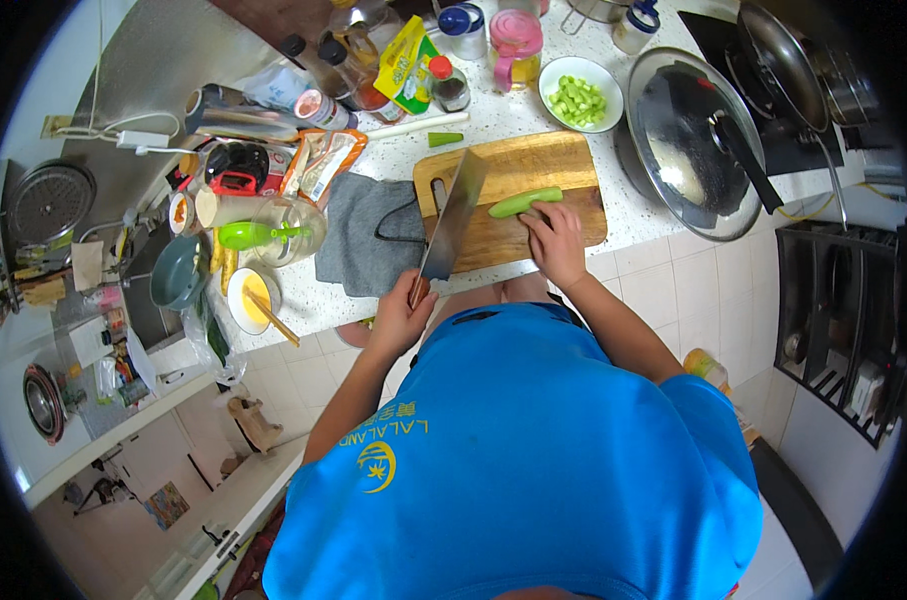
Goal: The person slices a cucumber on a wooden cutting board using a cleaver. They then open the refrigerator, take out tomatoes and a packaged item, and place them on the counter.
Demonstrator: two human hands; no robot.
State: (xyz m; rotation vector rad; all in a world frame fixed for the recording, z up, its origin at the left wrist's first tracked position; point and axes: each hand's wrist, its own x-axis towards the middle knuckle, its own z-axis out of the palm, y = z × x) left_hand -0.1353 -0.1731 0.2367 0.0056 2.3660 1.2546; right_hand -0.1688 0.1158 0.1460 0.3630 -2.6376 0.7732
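In my left hand (402, 311) is a cleaver (453, 217), gripped by its handle with the broad blade pointing away from me over the left part of a wooden cutting board (528, 155). My right hand (558, 238) rests at the board's right side, fingertips against a pale green, peeled cucumber-like vegetable (524, 202) that lies lengthwise there. Beyond the board, a short green end piece (445, 139) sits on the counter. A white bowl (545, 111) at the back holds diced pale green pieces.
A grey cloth (363, 247) adjoins the board's left side. Further left stand a bowl (233, 300) with yellow liquid and chopsticks (277, 322), and a clear jar (303, 232). At right is a lidded pan (693, 180). Bottles (451, 90) and seasoning packets (408, 67) line the back.
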